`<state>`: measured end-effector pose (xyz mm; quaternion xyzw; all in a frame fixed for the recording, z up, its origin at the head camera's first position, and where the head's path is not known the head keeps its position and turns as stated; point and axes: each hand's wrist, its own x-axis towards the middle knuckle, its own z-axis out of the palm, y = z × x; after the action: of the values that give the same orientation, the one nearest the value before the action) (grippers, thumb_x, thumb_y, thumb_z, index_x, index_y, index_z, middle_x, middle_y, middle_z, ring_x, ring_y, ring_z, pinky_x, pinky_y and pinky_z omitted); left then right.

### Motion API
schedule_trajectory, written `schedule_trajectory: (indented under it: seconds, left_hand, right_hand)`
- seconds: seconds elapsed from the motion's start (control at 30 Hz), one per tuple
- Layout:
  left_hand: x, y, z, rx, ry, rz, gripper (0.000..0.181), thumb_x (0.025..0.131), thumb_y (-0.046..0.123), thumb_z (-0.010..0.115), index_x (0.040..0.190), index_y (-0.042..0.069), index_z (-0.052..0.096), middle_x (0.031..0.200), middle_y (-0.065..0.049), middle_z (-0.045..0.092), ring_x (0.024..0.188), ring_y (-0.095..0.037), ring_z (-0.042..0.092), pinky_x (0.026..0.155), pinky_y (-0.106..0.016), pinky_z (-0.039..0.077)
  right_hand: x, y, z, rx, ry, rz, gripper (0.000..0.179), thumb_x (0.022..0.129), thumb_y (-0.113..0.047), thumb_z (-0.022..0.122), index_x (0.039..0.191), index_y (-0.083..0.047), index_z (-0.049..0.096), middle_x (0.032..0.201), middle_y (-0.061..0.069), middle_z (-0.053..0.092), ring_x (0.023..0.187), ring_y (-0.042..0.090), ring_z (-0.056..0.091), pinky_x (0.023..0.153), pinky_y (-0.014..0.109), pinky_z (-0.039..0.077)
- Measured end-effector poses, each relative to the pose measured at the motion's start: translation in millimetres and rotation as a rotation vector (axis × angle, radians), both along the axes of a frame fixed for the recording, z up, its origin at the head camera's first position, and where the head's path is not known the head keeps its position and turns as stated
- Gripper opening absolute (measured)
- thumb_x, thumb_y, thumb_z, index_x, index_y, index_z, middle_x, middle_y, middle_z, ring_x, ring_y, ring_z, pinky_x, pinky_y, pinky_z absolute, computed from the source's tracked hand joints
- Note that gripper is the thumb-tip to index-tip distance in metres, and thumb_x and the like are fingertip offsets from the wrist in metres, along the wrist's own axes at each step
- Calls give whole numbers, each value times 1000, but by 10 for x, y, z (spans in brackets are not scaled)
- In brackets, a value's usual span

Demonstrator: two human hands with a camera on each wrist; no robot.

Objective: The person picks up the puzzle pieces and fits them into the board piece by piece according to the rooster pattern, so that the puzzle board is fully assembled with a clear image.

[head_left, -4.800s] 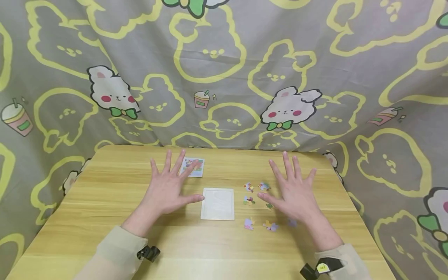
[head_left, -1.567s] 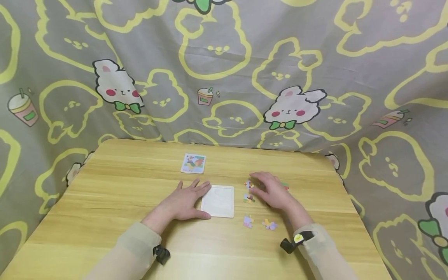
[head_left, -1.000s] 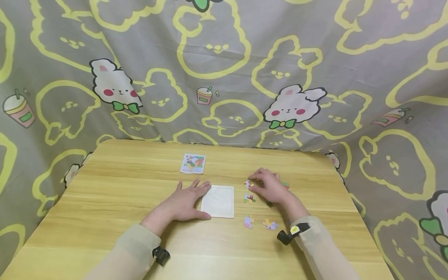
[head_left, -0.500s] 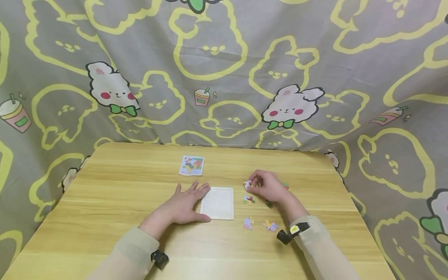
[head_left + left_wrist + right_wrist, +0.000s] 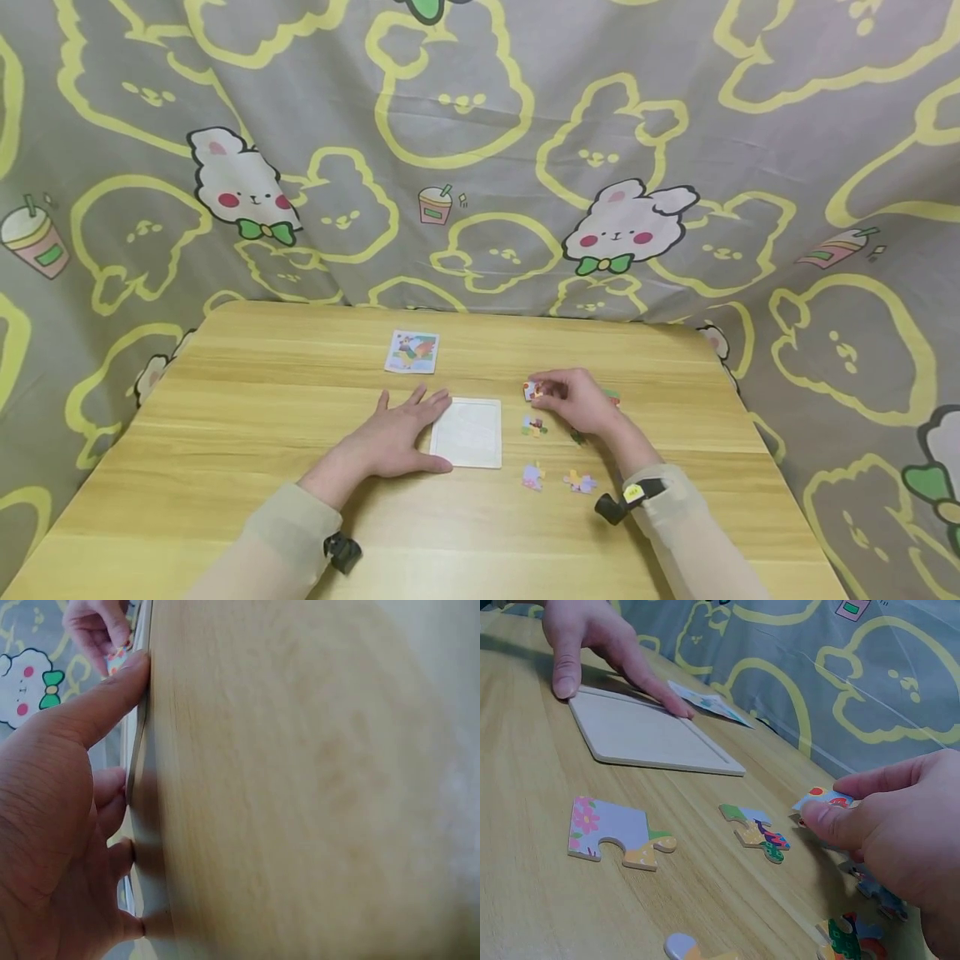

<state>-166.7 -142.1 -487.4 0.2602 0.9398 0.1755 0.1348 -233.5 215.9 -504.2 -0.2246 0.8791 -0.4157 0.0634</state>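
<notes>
A pale square puzzle tray [image 5: 468, 437] lies flat on the wooden table. My left hand [image 5: 393, 433] rests at its left side, fingers spread, with thumb and forefinger touching its edge. To the right of the tray, my right hand [image 5: 581, 404] pinches a jigsaw piece [image 5: 531, 390] between thumb and fingers. In the right wrist view that piece [image 5: 821, 797] shows light blue with red and yellow spots, tilted and raised off the table. Nearest to it lie a multicoloured piece [image 5: 756, 832] and a lilac piece with pink flowers [image 5: 619, 832].
A small picture card [image 5: 412, 351] lies behind the tray. More loose pieces lie around the right hand: an orange and lilac one [image 5: 580, 481], a dark green one [image 5: 577, 436] and a red and green one [image 5: 612, 397], partly hidden. A patterned curtain [image 5: 480, 183] hangs behind the table.
Both hands have come inward from being spread above the table. The left has settled on the tray's edge; the right has picked up the spotted piece and tilted it.
</notes>
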Motion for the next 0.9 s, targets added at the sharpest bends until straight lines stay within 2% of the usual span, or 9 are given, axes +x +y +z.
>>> schedule_trajectory:
  seconds: [0.37,0.6,0.9]
  left_hand:
    - [-12,-1,15,9,8,-5,108,85,75,72,168,17,35,173,2,29,160,-32,15,116,-80,4]
    - [-14,-11,22,4,-2,11,109,84,76,73,168,18,34,172,4,28,160,-30,15,117,-79,4]
    - [-27,-2,-1,8,12,10,111,82,78,74,167,18,36,172,4,30,160,-30,16,117,-79,4]
  right_hand:
    - [60,-23,61,-22,-30,17,39,98,-8,77,137,-8,71,96,-4,71,85,17,67,75,31,57]
    - [113,-81,151,-78,-56,16,41,97,-5,76,137,-9,71,103,-1,71,90,20,66,73,29,56]
    - [184,-158,215,-101,-3,33,38,96,-5,78,133,-12,74,102,-2,71,89,21,65,72,31,56]
